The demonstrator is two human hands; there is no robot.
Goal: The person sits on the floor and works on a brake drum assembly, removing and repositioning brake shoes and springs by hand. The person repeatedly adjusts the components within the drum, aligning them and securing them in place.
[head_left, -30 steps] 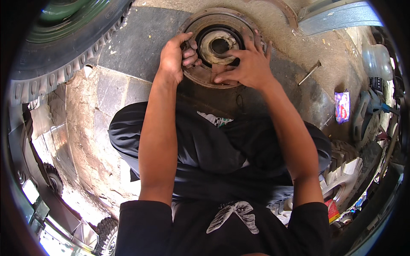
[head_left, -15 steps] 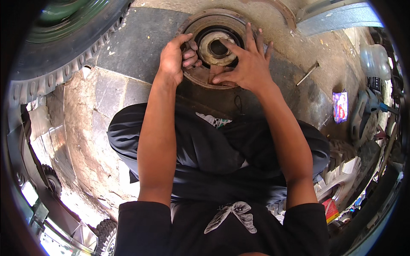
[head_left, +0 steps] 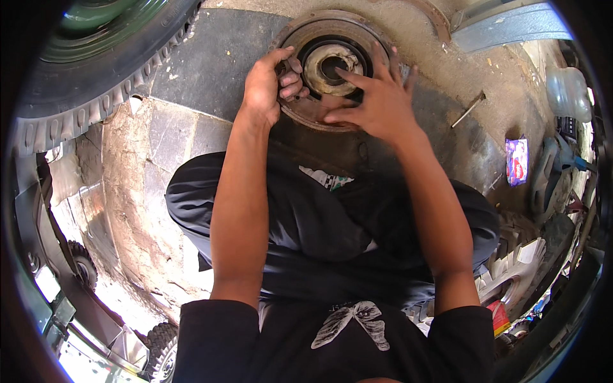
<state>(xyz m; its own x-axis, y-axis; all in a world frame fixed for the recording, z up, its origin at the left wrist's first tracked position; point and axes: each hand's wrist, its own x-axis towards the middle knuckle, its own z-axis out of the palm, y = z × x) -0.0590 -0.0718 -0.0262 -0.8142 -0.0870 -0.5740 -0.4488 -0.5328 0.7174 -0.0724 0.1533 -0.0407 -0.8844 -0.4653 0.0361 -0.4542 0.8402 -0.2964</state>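
Note:
A round, rusty metal part lies flat on the floor in front of my crossed legs. It has a wide rim, a dark ring inside it and a greasy, yellowish collar round a central hole. At its left rim my left hand is closed, fingers curled over the edge and thumb pointing up. Over its right side, my right hand has its fingers spread, slightly blurred, with the index finger near the collar's hole. Whether that finger touches the collar is unclear.
A large tyre on a green wheel stands at the upper left. To the right lie a thin metal rod, a purple packet and a clear plastic bottle. A grey metal channel lies at the upper right.
The right hand's fingers have shifted slightly over the metal part and now blur. My left hand stays at the rim. The whole view has shifted a little.

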